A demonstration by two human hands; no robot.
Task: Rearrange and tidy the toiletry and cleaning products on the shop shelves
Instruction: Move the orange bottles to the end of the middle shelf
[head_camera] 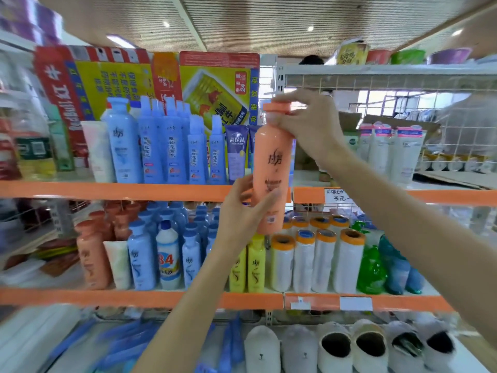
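An orange shampoo bottle (pixel 273 162) stands upright in the air in front of the upper shelf edge (pixel 121 190). My right hand (pixel 309 122) grips its neck and cap from the right. My left hand (pixel 244 208) holds its lower body from the left, fingers wrapped around it. Blue bottles (pixel 161 146) and a purple tube (pixel 236 149) stand on the upper shelf to the left of it. On the middle shelf are more orange bottles (pixel 92 254), blue bottles (pixel 141 257), a white "84" bottle (pixel 168 257) and yellow bottles (pixel 255 265).
White rolls with orange ends (pixel 317 259) and green bottles (pixel 372 267) fill the middle shelf's right part. White tubes (pixel 403 154) stand upper right behind a wire rack. Slippers (pixel 336 348) lie on the bottom shelf. Red and yellow cartons (pixel 134 82) back the upper shelf.
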